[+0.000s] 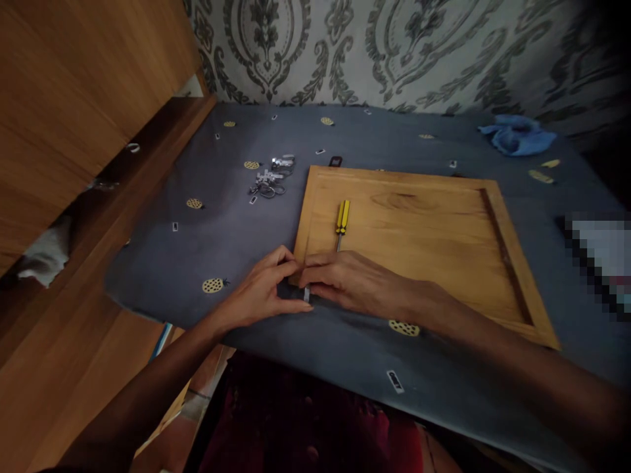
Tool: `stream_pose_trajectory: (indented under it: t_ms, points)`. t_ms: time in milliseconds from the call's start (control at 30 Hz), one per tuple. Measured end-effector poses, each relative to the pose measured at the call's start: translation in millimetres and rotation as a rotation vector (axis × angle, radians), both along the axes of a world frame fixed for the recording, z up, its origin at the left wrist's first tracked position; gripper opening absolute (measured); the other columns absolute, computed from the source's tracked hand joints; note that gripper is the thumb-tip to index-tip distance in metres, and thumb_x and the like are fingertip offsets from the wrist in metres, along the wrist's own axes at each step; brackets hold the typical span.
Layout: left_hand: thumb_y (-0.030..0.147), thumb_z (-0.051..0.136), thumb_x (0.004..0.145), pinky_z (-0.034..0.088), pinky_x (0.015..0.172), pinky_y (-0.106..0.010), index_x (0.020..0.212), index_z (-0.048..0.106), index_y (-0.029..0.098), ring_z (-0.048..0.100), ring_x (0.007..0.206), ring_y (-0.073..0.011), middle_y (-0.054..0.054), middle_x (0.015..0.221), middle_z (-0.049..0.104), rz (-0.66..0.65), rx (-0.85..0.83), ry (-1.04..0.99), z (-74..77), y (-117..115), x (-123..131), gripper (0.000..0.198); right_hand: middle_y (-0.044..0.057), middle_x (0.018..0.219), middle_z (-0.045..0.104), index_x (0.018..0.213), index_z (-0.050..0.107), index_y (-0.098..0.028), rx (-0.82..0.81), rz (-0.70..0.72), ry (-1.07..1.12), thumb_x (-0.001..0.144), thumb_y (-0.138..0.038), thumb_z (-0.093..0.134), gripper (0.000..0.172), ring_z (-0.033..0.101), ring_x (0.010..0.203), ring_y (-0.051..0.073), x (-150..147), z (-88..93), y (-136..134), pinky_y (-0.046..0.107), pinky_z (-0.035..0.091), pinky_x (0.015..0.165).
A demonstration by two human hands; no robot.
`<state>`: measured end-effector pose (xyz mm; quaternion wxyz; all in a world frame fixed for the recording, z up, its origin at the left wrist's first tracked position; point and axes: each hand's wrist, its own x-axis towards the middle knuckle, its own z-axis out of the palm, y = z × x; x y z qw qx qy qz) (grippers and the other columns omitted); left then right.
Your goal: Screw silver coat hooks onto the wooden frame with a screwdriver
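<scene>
A framed wooden panel [414, 226] lies on the cloth-covered table, its recessed side up. My left hand [266, 289] is at the panel's near left corner, with curled fingers against the edge and the thumb stretched below. My right hand [345, 279] reaches over the same corner, fingers pinched together around a small silvery metal piece [307, 293]. The left thumb tip is at the lower end of this piece. Most of the piece is hidden by the fingers. A yellow and black screwdriver [342, 220] rests on the panel just beyond my right hand, its tip hidden.
Several small metal fittings [269, 180] lie in a loose heap left of the panel. A crumpled blue cloth [517, 135] is at the back right. At the right edge is a blurred-out object [601, 256]. Wooden furniture [83, 118] stands along the left side.
</scene>
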<state>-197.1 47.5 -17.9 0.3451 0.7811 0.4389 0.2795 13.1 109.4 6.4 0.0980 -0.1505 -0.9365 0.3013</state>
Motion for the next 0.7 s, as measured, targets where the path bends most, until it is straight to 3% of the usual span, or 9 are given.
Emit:
stream_pose_trajectory:
  t_ms: [467, 700]
  points:
    - [0.052, 0.070, 0.089, 0.048, 0.080, -0.033, 0.092, 0.063, 0.018, 0.054, 0.091, -0.0202, -0.004, 0.095, 0.051, -0.008, 0.017, 0.018, 2.4, 0.5, 0.2, 0.035, 0.002, 0.085, 0.067, 0.086, 0.061, -0.018, -0.036, -0.029, -0.028, 0.088, -0.005, 0.058, 0.013, 0.061, 0.071, 0.015, -1.9, 2.8, -0.7, 0.026, 0.045, 0.065]
    - [0.051, 0.072, 0.088, 0.049, 0.081, -0.033, 0.098, 0.066, 0.019, 0.055, 0.092, -0.0209, -0.004, 0.096, 0.053, 0.004, 0.000, 0.020, 3.7, 0.2, 0.0, 0.033, 0.002, 0.083, 0.071, 0.094, 0.065, -0.020, -0.069, -0.157, 0.009, 0.089, -0.007, 0.055, 0.017, 0.062, 0.067, 0.015, 3.6, 2.1, -8.1, 0.027, 0.045, 0.063]
